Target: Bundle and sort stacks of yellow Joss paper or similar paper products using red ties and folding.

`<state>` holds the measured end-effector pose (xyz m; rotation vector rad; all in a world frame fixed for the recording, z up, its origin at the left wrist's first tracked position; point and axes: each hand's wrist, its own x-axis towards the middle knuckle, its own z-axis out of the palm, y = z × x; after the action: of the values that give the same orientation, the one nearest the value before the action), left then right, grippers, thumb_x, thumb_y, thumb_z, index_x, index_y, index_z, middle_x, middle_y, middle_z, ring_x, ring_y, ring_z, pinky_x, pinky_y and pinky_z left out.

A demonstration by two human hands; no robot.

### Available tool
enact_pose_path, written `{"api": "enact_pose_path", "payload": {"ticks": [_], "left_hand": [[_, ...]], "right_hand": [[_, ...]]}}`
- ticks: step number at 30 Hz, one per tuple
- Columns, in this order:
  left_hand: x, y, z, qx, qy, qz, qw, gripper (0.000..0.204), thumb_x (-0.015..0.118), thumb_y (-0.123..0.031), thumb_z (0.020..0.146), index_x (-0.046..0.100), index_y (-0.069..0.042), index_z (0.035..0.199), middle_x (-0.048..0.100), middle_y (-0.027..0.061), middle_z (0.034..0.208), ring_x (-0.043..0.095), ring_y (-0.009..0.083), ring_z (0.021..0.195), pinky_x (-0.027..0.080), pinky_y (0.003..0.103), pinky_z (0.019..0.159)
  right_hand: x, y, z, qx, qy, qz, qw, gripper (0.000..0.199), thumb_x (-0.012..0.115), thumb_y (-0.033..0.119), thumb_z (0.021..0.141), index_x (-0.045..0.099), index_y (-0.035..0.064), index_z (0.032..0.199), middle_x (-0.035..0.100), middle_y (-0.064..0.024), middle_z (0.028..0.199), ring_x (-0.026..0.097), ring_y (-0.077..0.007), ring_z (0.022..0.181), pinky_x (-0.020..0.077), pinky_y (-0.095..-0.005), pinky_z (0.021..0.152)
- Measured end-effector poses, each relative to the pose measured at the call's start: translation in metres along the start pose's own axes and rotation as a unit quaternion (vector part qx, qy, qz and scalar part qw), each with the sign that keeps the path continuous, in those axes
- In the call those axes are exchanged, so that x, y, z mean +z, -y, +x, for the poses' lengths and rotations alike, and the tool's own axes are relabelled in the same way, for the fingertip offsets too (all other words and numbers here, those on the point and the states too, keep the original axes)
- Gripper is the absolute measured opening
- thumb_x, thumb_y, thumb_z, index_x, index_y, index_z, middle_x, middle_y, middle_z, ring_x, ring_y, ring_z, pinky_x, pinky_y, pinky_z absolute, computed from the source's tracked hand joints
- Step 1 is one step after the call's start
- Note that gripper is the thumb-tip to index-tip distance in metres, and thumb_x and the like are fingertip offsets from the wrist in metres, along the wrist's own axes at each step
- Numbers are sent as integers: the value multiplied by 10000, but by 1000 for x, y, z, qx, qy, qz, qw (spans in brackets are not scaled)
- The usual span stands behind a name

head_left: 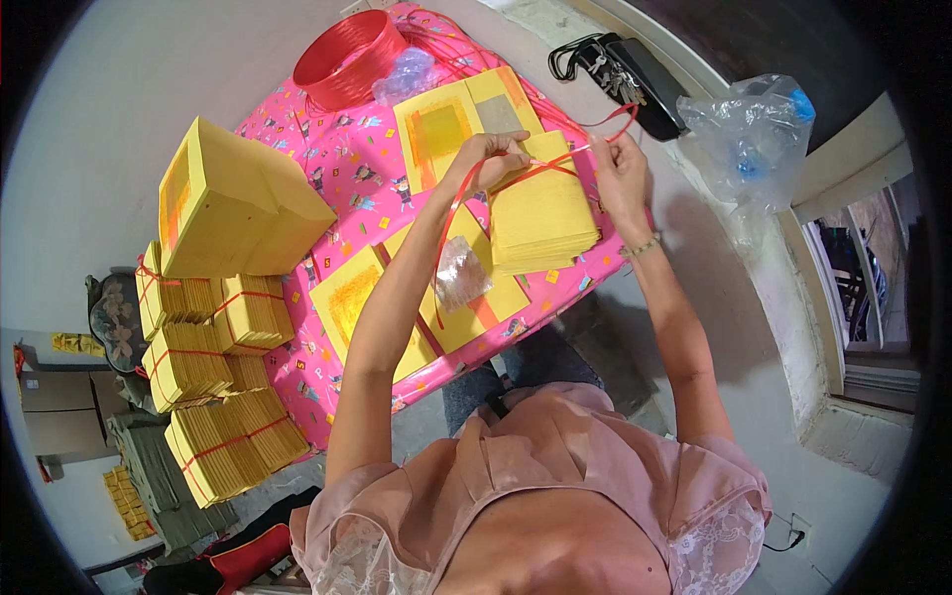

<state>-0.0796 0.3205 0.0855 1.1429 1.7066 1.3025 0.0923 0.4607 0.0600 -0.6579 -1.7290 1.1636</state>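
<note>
A thick stack of yellow paper (543, 220) lies near the table's right edge, with a red plastic strap (555, 161) crossing over its top. At the stack's left far corner, my left hand (491, 161) is closed on the strap, and a loose end trails down past my forearm. My right hand (622, 183) pinches the strap just off the stack's right side, where it loops up and away. Beside the stack, yellow sheets with orange patches (372, 297) lie flat, and a clear plastic piece (463, 274) rests on them.
A red strap coil (347, 61) stands at the table's back. Left are a tall yellow paper pile (233, 213) and several strapped yellow bundles (233, 436). Keys (617, 79) and a black case (650, 94) lie on the ledge, near a clear plastic bag (749, 139).
</note>
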Motion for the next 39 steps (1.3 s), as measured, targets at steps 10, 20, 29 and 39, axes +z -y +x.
{"api": "enact_pose_path", "payload": {"ticks": [10,20,29,39], "left_hand": [[0,6,-9,20,4,11,1000,124,655,-95,838,653,13,778,680,127,912,467,231,1293,408,292,937],[15,5,-9,15,-21,-27,999,118,634,-62,814,643,21,731,678,127,906,498,243,1262,413,299,950],[14,6,-2,-32,-52,-58,996,132,641,-137,848,678,-10,846,650,95,1111,593,145,927,451,256,835],[11,12,23,-71,-112,47,990,283,719,-302,808,668,-32,872,654,65,772,613,145,708,484,305,655]], "right_hand": [[-16,24,-15,35,-30,10,999,234,654,191,898,573,5,780,512,4,612,437,-68,537,352,-263,487],[2,97,-114,-112,-15,-62,992,85,662,46,868,597,5,833,492,-26,698,457,-112,629,385,-270,578],[-6,46,-188,419,-54,360,832,94,612,236,948,603,142,937,534,57,742,494,-62,629,432,-223,622],[0,17,-187,493,-83,375,781,155,638,215,926,613,153,1066,599,31,1130,543,-159,1076,430,-355,933]]}}
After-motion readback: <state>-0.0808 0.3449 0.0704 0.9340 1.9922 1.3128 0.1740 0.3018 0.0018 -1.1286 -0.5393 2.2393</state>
